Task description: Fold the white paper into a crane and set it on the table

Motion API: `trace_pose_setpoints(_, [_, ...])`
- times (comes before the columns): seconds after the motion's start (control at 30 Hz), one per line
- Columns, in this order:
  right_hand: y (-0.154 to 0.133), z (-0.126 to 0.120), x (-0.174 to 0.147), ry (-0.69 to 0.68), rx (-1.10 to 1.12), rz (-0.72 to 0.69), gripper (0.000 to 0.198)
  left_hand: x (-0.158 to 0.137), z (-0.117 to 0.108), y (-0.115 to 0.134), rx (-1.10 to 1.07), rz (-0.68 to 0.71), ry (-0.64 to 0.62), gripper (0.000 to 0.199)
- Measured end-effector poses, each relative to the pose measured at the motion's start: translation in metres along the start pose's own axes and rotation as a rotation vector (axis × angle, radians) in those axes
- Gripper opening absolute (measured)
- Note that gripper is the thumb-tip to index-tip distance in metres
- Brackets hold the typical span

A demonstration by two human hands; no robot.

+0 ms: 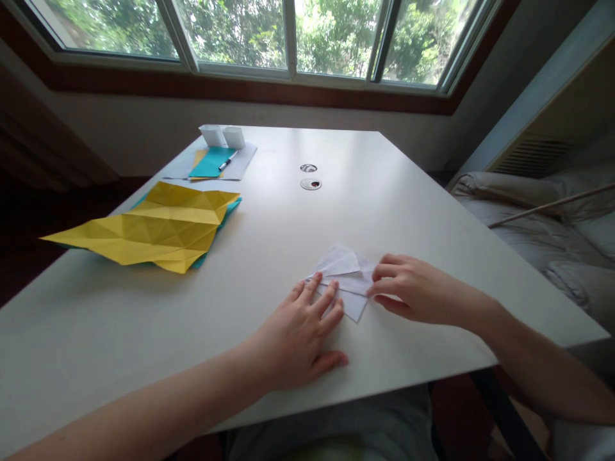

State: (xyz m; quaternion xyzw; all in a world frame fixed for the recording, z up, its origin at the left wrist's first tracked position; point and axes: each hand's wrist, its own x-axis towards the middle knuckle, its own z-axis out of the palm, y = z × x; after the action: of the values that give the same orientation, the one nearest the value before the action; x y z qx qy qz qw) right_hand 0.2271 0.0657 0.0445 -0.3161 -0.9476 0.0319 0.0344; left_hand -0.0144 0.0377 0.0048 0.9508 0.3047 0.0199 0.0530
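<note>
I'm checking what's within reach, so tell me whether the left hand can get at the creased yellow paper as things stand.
Probably yes: only tabletop shows between the left hand and the creased yellow paper, though the hand would likely have to leave the folded white paper and stretch forward.

Part of the folded white paper (340,261) is being covered by the fingers of the left hand (300,336). A teal sheet (231,212) is being largely hidden under a creased yellow sheet (163,227). The window (291,38) is being cropped by the upper edge, and the left forearm (158,403) by the lower edge.
</note>
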Motion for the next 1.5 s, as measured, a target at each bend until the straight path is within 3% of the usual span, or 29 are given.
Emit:
trace_pose_setpoints(0.1, [0.008,0.012,0.01,0.198,0.042,0.03,0.022,0.001,0.0,0.0,0.003,0.0,0.002,0.066])
trace_pose_setpoints(0.17, [0.011,0.023,0.016,0.242,0.069,0.042,0.026,0.001,0.0,0.0,0.005,-0.003,0.0,0.066])
trace_pose_setpoints(0.33, [0.014,0.039,0.022,0.182,0.185,0.079,0.024,-0.001,0.001,0.0,0.014,-0.02,-0.007,0.068])
trace_pose_setpoints(0.57, [0.015,0.038,0.022,0.193,0.281,0.123,0.023,-0.007,0.004,0.008,0.062,-0.115,0.0,0.066])
trace_pose_setpoints(0.87, [0.016,0.041,0.022,0.202,0.28,0.113,0.023,-0.007,-0.001,0.007,0.037,-0.092,-0.007,0.066])
trace_pose_setpoints(1.07, [0.021,0.042,0.022,0.197,0.293,0.092,0.024,-0.006,-0.021,-0.028,-0.117,-0.007,0.006,0.047])
trace_pose_setpoints(1.2, [0.025,0.044,0.025,0.193,0.278,0.08,0.026,-0.001,-0.02,-0.063,-0.144,-0.161,0.121,0.038])
trace_pose_setpoints(1.27, [0.027,0.046,0.027,0.223,0.24,0.136,0.03,0.001,-0.015,-0.07,-0.101,-0.2,0.133,0.034])
trace_pose_setpoints(1.37, [0.031,0.05,0.03,0.268,0.172,0.341,0.047,0.006,-0.009,-0.067,-0.077,-0.25,0.171,0.032])
trace_pose_setpoints(1.5, [0.034,0.049,0.033,0.208,0.22,0.498,0.052,0.015,-0.009,-0.055,-0.102,-0.336,0.242,0.032])
